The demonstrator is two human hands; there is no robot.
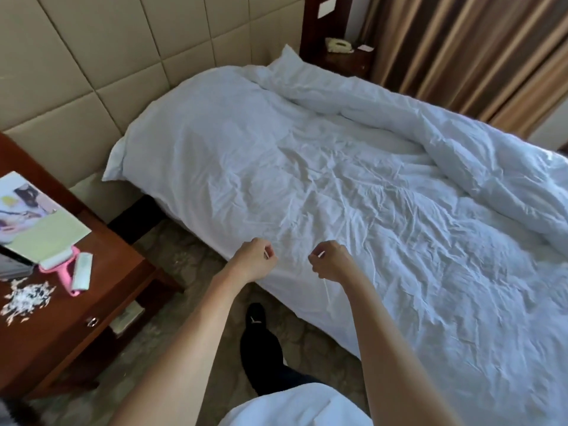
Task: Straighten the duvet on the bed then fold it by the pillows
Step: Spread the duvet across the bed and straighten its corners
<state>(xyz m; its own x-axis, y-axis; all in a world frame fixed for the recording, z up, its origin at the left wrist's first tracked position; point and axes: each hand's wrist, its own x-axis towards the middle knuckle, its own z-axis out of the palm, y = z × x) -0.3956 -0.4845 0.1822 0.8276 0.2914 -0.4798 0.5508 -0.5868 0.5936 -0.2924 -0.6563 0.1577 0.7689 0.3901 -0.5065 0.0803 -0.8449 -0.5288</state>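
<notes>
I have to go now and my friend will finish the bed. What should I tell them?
Left hand and right hand: both hover over the near edge of the bed, fingers curled; each seems to pinch something thin, hard to tell what.
Duvet: bunched along the far side, by the curtain.
Pillow: flat at the headboard.
Done: nothing yet.
Left: spread the duvet flat, then fold it by the pillow.

Bunched duvet (pixel 461 155) blocks far side; nightstand (pixel 101 290) left.
</notes>
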